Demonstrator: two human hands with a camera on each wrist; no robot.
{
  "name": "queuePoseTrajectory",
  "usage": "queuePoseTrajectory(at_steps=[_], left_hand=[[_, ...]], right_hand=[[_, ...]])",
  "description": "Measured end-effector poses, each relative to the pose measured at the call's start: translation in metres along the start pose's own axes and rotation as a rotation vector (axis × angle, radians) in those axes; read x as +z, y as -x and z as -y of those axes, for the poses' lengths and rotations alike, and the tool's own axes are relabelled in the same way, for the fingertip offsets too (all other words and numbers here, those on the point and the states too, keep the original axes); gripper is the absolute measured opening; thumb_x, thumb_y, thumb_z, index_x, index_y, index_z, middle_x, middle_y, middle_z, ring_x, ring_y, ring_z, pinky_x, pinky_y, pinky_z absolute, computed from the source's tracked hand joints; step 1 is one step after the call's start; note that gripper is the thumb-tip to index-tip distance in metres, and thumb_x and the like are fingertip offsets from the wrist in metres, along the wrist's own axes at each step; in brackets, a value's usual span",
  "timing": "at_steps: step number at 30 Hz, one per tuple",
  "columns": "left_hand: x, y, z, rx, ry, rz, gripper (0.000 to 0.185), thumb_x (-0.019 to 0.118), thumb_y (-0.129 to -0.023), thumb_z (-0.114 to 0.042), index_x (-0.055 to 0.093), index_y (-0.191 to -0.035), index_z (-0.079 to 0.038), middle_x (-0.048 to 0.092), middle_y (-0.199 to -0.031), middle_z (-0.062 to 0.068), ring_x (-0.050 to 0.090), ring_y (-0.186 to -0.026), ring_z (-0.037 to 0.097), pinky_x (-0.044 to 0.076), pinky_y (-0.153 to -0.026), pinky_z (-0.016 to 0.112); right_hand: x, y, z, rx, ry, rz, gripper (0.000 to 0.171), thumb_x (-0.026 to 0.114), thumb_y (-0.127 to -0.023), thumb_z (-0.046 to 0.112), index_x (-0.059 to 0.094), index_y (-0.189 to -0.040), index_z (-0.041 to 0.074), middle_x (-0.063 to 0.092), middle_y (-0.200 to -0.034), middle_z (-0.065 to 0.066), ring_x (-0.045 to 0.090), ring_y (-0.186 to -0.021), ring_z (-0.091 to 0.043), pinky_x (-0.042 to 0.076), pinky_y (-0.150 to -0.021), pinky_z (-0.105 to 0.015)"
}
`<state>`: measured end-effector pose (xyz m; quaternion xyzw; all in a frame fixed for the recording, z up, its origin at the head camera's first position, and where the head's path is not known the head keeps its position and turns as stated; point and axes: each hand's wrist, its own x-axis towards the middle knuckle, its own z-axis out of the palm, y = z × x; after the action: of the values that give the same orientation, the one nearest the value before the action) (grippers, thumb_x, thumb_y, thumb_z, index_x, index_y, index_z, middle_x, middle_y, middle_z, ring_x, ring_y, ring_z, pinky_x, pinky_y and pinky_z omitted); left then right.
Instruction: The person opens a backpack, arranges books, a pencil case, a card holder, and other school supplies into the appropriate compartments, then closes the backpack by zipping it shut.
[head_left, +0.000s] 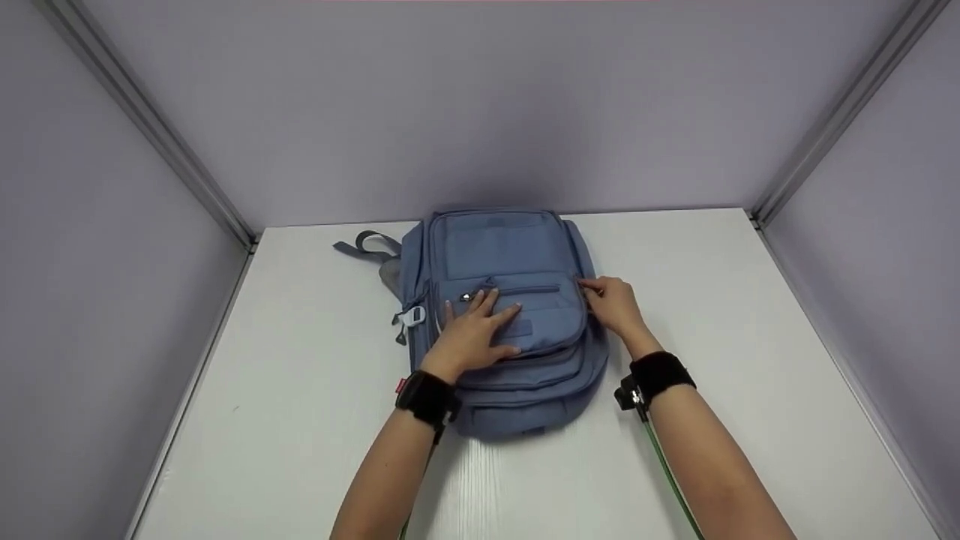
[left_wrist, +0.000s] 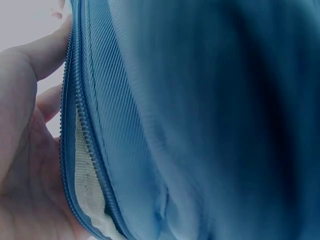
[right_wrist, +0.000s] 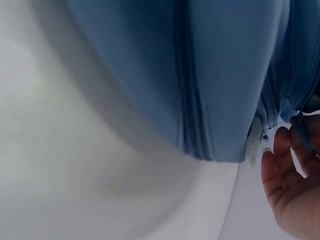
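Observation:
A blue backpack (head_left: 495, 247) lies on its back on the white table, its front pockets facing up. My left hand (head_left: 471, 337) rests with spread fingers on the front pocket, just below a short horizontal zipper (head_left: 529, 289). At the pocket's right edge, my right hand (head_left: 615, 304) pinches a blue zipper pull (right_wrist: 303, 136) between thumb and fingers. Beside the left palm, in the left wrist view, zipper teeth (left_wrist: 80, 95) stand parted and a cream lining strip (left_wrist: 87, 175) shows between them.
A grey strap (head_left: 367, 247) trails from the backpack's upper left onto the white table (head_left: 300, 360). A pale tag (head_left: 413, 316) hangs at its left side. Pale panels (head_left: 495, 97) enclose the table at the back and sides. A green cable (head_left: 667, 469) runs along the right forearm.

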<state>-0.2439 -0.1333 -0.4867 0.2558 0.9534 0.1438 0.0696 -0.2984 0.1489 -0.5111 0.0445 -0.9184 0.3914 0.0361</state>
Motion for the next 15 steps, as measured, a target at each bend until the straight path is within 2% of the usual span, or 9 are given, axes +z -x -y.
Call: queuePoseTrajectory(at_steps=[5, 10, 15], left_hand=[[0.001, 0.000, 0.000, -0.009, -0.002, 0.021, 0.073, 0.058, -0.090, -0.060, 0.031, -0.154, -0.035, 0.016, -0.162, 0.010, 0.012, -0.148, 0.031, 0.011, -0.105, 0.074], [0.002, 0.000, 0.000, -0.016, -0.007, 0.032, 0.072, 0.056, -0.092, -0.059, 0.030, -0.154, -0.035, 0.015, -0.162, 0.009, 0.012, -0.148, 0.032, 0.011, -0.105, 0.074], [0.002, 0.000, -0.001, -0.021, -0.006, 0.039, 0.070, 0.054, -0.093, -0.059, 0.029, -0.154, -0.036, 0.014, -0.162, 0.009, 0.012, -0.148, 0.031, 0.011, -0.106, 0.073]], right_hand=[[-0.002, 0.013, 0.001, -0.091, 0.139, -0.041, 0.026, 0.058, -0.094, 0.004, 0.071, -0.117, 0.001, 0.068, -0.092, -0.016, 0.057, -0.068, -0.023, 0.045, -0.060, -0.034], [-0.001, 0.028, 0.003, -0.163, 0.262, -0.056, 0.026, 0.059, -0.094, 0.003, 0.071, -0.117, 0.002, 0.065, -0.088, -0.012, 0.056, -0.070, -0.024, 0.046, -0.062, -0.039], [-0.002, 0.042, 0.003, -0.198, 0.303, -0.083, 0.026, 0.061, -0.091, 0.000, 0.072, -0.114, 0.001, 0.062, -0.083, -0.009, 0.055, -0.071, -0.025, 0.047, -0.064, -0.041]])
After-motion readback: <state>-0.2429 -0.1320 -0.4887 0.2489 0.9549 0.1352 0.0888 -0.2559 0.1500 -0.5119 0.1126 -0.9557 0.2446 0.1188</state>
